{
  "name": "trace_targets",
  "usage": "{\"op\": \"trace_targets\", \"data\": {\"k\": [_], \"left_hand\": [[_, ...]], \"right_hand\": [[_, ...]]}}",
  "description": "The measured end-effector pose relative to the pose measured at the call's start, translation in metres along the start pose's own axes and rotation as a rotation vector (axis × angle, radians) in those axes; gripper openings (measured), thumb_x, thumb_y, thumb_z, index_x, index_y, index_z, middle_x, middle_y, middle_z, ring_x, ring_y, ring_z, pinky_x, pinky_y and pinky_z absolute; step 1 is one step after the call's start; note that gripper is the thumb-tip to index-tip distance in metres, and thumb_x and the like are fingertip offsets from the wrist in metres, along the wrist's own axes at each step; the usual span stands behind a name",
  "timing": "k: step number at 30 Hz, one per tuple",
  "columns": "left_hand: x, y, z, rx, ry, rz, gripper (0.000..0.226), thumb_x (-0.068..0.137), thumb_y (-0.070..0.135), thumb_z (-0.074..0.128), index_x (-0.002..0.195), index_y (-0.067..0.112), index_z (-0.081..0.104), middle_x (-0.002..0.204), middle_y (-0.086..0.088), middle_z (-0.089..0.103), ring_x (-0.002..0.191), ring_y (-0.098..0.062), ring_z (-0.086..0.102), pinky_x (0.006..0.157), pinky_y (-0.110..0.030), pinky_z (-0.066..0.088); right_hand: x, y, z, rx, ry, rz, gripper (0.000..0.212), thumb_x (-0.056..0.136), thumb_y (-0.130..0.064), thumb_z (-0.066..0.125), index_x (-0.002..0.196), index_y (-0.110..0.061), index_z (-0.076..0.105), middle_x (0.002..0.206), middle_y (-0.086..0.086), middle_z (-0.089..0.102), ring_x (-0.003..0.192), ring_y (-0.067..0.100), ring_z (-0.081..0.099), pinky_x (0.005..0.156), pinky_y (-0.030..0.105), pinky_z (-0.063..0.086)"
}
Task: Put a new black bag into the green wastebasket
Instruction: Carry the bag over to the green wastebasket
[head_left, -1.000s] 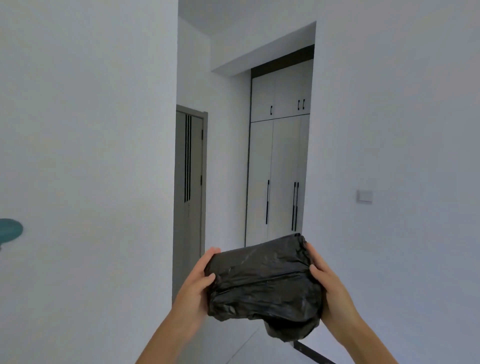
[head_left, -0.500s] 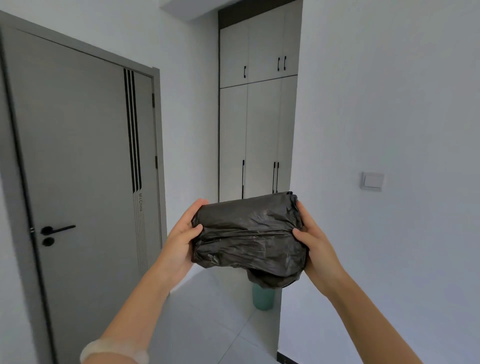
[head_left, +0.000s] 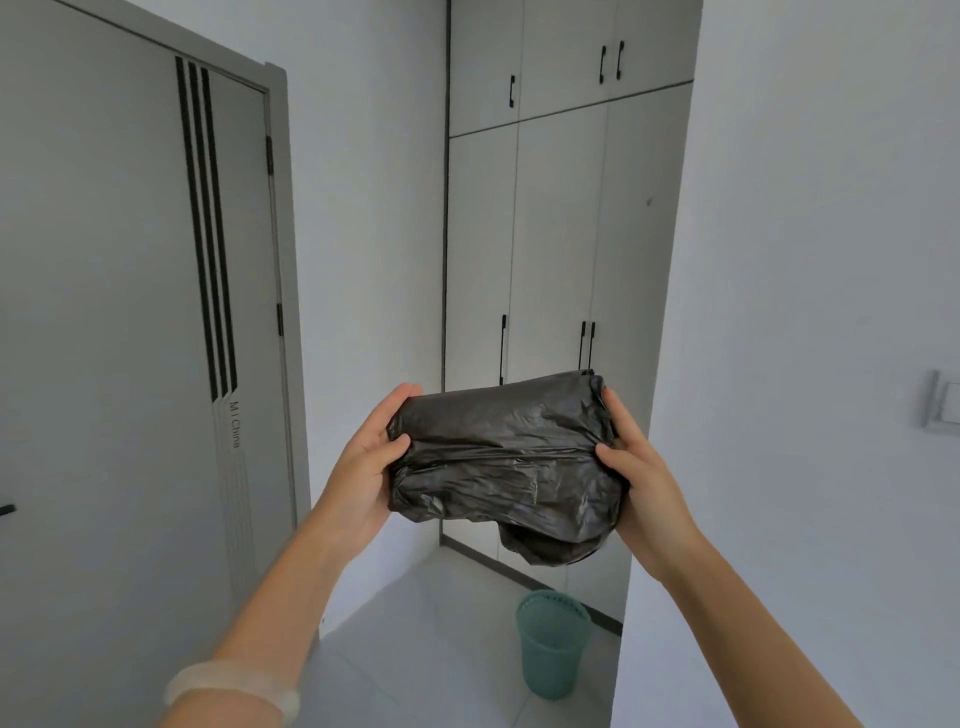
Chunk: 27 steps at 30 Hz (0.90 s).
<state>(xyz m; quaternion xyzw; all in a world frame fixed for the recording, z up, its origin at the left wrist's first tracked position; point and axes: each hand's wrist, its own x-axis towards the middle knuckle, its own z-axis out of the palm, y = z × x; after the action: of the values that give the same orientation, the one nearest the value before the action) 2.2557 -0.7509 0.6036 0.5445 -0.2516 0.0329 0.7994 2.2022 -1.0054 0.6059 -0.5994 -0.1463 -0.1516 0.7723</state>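
A crumpled black bag (head_left: 504, 462) is held up at chest height in front of me, bunched into a wide bundle. My left hand (head_left: 371, 457) grips its left end and my right hand (head_left: 636, 467) grips its right end. The green wastebasket (head_left: 551, 644) stands upright on the pale floor below and beyond the bag, next to the corner of the right wall. It looks empty, with a slotted rim.
A grey door (head_left: 130, 338) with black vertical stripes is shut on the left. White wardrobe doors (head_left: 550, 249) close off the end of the passage. A white wall (head_left: 810, 312) with a light switch (head_left: 940, 400) runs along the right. Pale floor tiles (head_left: 426, 623) lead to the basket.
My view has moved forward along the passage and tilted down. The wastebasket has come into fuller view below the bag. Both hands keep the same hold on the bag.
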Motion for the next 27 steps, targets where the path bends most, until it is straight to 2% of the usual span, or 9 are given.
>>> {"op": "trace_targets", "data": {"k": [6, 13, 17, 19, 21, 23, 24, 25, 27], "left_hand": [[0.157, -0.056, -0.045, 0.008, -0.052, -0.028, 0.050, 0.092, -0.004, 0.037, 0.119, 0.033, 0.058, 0.107, 0.020, 0.071, 0.098, -0.002, 0.068, 0.072, -0.018, 0.057], [0.303, -0.136, -0.058, -0.006, -0.122, -0.059, 0.049, 0.091, -0.006, 0.036, 0.122, 0.027, 0.056, 0.103, 0.016, 0.073, 0.096, -0.004, 0.069, 0.074, -0.019, 0.057], [0.380, -0.195, -0.060, -0.012, -0.167, -0.107, 0.048, 0.091, -0.005, 0.037, 0.120, 0.026, 0.059, 0.108, 0.008, 0.069, 0.096, -0.009, 0.068, 0.075, -0.020, 0.058], [0.421, -0.226, -0.056, -0.007, -0.169, -0.144, 0.046, 0.092, -0.005, 0.036, 0.124, 0.022, 0.056, 0.117, 0.003, 0.064, 0.100, -0.011, 0.065, 0.081, -0.021, 0.056], [0.459, -0.259, -0.051, 0.067, -0.120, -0.226, 0.044, 0.095, 0.005, 0.039, 0.135, 0.021, 0.046, 0.138, -0.001, 0.051, 0.118, -0.015, 0.055, 0.098, -0.030, 0.048], [0.489, -0.289, -0.043, 0.326, -0.048, -0.259, 0.052, 0.093, 0.033, 0.049, 0.143, 0.032, 0.032, 0.156, 0.002, 0.027, 0.140, -0.018, 0.031, 0.116, -0.041, 0.028], [0.500, -0.303, -0.036, 0.493, -0.064, -0.212, 0.063, 0.086, 0.050, 0.052, 0.143, 0.040, 0.026, 0.159, 0.005, 0.015, 0.146, -0.016, 0.016, 0.119, -0.044, 0.018], [0.511, -0.317, -0.028, 0.618, -0.150, -0.133, 0.073, 0.078, 0.063, 0.054, 0.141, 0.048, 0.021, 0.160, 0.009, 0.004, 0.147, -0.012, 0.002, 0.121, -0.046, 0.008], [0.531, -0.345, -0.005, 0.751, -0.459, -0.006, 0.092, 0.061, 0.077, 0.054, 0.136, 0.059, 0.004, 0.160, 0.013, -0.010, 0.145, -0.008, -0.017, 0.119, -0.047, -0.006]], "right_hand": [[0.148, 0.055, -0.018, -0.008, 0.040, -0.012, 0.061, 0.092, 0.000, 0.037, 0.141, -0.037, 0.038, 0.142, -0.009, 0.051, 0.124, 0.015, 0.055, 0.106, 0.038, 0.042], [0.267, 0.108, -0.070, -0.022, 0.085, -0.015, 0.065, 0.089, 0.002, 0.036, 0.142, -0.035, 0.036, 0.138, -0.007, 0.055, 0.122, 0.015, 0.057, 0.102, 0.035, 0.045], [0.329, 0.148, -0.111, -0.092, 0.126, -0.038, 0.072, 0.090, 0.012, 0.037, 0.147, -0.031, 0.025, 0.142, 0.000, 0.051, 0.124, 0.019, 0.055, 0.103, 0.037, 0.046], [0.360, 0.168, -0.133, -0.094, 0.146, -0.039, 0.072, 0.090, 0.011, 0.038, 0.148, -0.030, 0.024, 0.145, 0.002, 0.048, 0.126, 0.020, 0.053, 0.105, 0.040, 0.044], [0.391, 0.188, -0.154, -0.091, 0.193, -0.026, 0.072, 0.091, 0.011, 0.039, 0.147, -0.031, 0.024, 0.146, 0.002, 0.046, 0.126, 0.020, 0.053, 0.103, 0.037, 0.047], [0.422, 0.208, -0.174, -0.115, 0.252, -0.015, 0.071, 0.090, 0.010, 0.041, 0.147, -0.031, 0.025, 0.146, 0.001, 0.046, 0.123, 0.017, 0.055, 0.093, 0.026, 0.053], [0.436, 0.217, -0.183, -0.125, 0.275, 0.000, 0.071, 0.091, 0.009, 0.042, 0.146, -0.032, 0.026, 0.146, 0.000, 0.046, 0.122, 0.015, 0.055, 0.089, 0.022, 0.055], [0.451, 0.226, -0.193, -0.125, 0.291, 0.020, 0.069, 0.091, 0.006, 0.043, 0.146, -0.033, 0.027, 0.146, 0.000, 0.046, 0.121, 0.014, 0.056, 0.086, 0.021, 0.055], [0.479, 0.245, -0.210, -0.092, 0.307, 0.066, 0.063, 0.093, -0.001, 0.042, 0.145, -0.034, 0.028, 0.145, 0.000, 0.048, 0.120, 0.014, 0.057, 0.089, 0.024, 0.054]]}}
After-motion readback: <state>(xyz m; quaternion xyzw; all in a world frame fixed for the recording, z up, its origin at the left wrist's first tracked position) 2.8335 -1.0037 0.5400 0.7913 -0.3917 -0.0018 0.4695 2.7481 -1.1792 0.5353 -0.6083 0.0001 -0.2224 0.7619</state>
